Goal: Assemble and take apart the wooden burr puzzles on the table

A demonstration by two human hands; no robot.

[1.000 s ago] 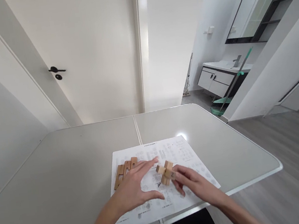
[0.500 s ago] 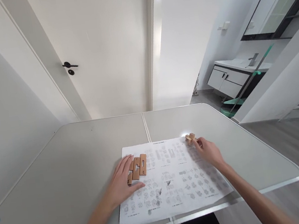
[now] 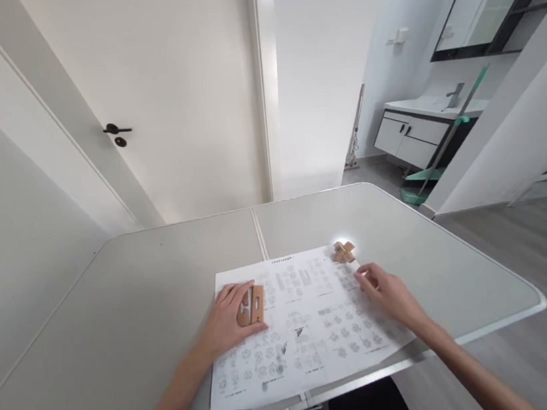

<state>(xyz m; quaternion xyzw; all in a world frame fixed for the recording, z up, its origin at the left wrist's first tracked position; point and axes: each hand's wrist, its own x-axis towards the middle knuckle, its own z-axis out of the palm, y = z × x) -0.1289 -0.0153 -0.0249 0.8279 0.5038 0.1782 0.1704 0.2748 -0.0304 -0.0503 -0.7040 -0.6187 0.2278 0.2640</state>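
1. Far left, behind the grey table (image 3: 115,306): black door handle (image 3: 115,130) on a white door.
2. Left of centre: left hand (image 3: 228,318) lying on the printed sheet (image 3: 311,334), fingers and thumb curled loosely about the flat wooden pieces (image 3: 251,304), gripping them side by side on the paper.
3. Right of centre, at the sheet's far right corner: assembled wooden cross (image 3: 343,251), standing free, untouched.
4. Just nearer than the cross: right hand (image 3: 391,294), empty, fingers half-curled, fingertips near the cross but apart from it.
5. Far right, beyond the table: green mop (image 3: 462,118) leaning by a vanity.
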